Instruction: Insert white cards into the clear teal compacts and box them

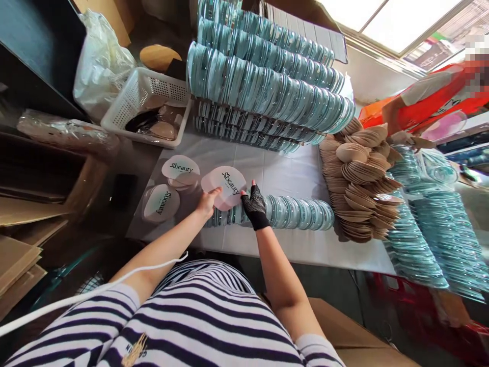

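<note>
A pale pink rounded disc printed with "beauty" (pixel 229 186) is held a little above the table. My left hand (pixel 208 202) is closed on its lower left side, with the thumb on top. My right hand (pixel 255 206), in a black fingerless mesh glove, has its thumb on the disc's right edge; the index finger points away and the other fingers are partly hidden. Below both hands runs a row of thin teal-edged discs (pixel 300 213) standing on edge. More printed discs lie to the left, one group (pixel 179 165) above another disc (pixel 161 203).
Long rows of teal-edged discs (pixel 267 92) rise at the back. Brown oval pieces (pixel 359 188) are stacked at the right, beside more teal stacks (pixel 443 229). A white basket (pixel 130 102) sits back left. A person in orange (pixel 424 99) stands at far right. A white cable (pixel 95 291) crosses my left arm.
</note>
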Motion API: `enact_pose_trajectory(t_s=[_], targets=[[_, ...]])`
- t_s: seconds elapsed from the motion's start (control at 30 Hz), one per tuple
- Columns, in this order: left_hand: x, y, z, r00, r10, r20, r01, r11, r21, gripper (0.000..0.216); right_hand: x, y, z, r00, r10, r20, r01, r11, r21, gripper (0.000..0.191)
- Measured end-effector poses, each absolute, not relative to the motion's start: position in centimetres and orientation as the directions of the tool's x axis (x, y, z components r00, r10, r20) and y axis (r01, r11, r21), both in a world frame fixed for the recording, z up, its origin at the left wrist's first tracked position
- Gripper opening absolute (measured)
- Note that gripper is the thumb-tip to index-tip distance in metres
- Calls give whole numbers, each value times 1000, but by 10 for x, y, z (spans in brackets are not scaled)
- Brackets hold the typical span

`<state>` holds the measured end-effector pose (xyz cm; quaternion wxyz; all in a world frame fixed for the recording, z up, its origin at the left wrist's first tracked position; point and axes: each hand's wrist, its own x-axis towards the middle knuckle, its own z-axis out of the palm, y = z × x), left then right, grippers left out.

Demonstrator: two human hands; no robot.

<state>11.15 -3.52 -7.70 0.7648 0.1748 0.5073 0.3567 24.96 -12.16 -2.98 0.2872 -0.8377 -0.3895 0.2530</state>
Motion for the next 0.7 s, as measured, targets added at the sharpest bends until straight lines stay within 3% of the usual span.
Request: enact_pose_trajectory(t_s=[0.1, 0.17, 0.3, 0.4, 0.5, 0.6, 0.7], targets=[[107, -44, -72, 240, 711, -661, -350, 698, 624, 50, 229, -120, -25, 476, 876, -74, 695, -427, -578, 58], [104, -48, -71, 236, 699, -675, -323, 711, 624, 54, 210, -119, -25, 402, 913, -61, 721, -357, -594, 55], [98, -40, -74, 223, 684, -695, -328, 724, 607, 49, 193, -119, -18, 459, 821, -339, 512, -556, -655, 44], [90, -19, -78, 141, 702, -699, -403, 685, 607, 42, 190, -143, 2, 501, 721, -478, 537, -692, -483, 49], [78, -1, -85, 70, 696, -714, -466, 656, 594, 35, 175, -184, 18, 379, 684, -624, 693, -656, -298, 51], [69, 4, -93, 52, 659, -750, -492, 671, 555, 31, 151, -206, 10, 217, 632, -744, 770, -579, -268, 53], [67, 2, -94, 26, 647, -762, -493, 671, 553, 31, 132, -188, -15, 170, 610, -774, 783, -560, -269, 50]])
